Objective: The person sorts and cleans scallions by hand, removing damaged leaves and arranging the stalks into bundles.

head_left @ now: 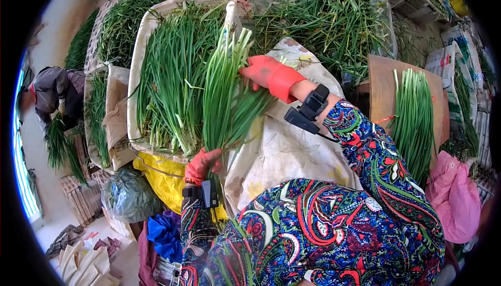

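Observation:
A bunch of garlic chives (pixel 222 88) stands with its pale stem ends up, over the right side of a white plastic basket (pixel 136 77). My left hand (pixel 202 166), in a red rubber glove, is closed around the leafy lower part of this bunch. Beside the upper stems, my right hand (pixel 269 76), also red-gloved, has its fingers curled in at the bunch's right edge. Some leaves slant down below it, and its fingertips are partly hidden. More loose chives (pixel 175 72) fill the basket. A pale patterned cloth (pixel 297 150) covers my lap.
A tidy pile of chives (pixel 415 114) lies on a brown board (pixel 383 85) at right. Behind is a large heap of chives (pixel 329 20). A pink cloth (pixel 454 197) hangs below the board. Another person (pixel 52 95) holds chives at far left.

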